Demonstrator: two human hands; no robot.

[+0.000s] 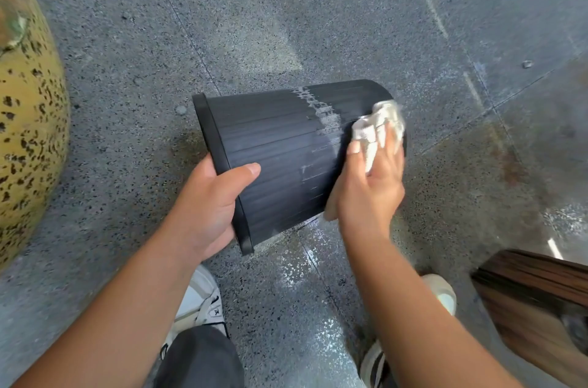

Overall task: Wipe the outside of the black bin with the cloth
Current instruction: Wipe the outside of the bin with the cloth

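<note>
The black ribbed bin (273, 145) is held on its side above the floor, its rim to the left and its base to the right. My left hand (206, 206) grips the rim, thumb across the outer wall. A crumpled white cloth (378, 130) is pressed against the wall near the base by my right hand (369, 187). Beside the cloth, a pale streak of residue (321, 120) runs across the ribs. The bin's inside is hidden.
Speckled grey floor (286, 21) with thin joint lines lies all around. A large yellow spotted rounded object (28, 120) stands at the left edge. A dark wooden piece of furniture (541, 301) sits at the lower right. My two white shoes (200, 305) are below the bin.
</note>
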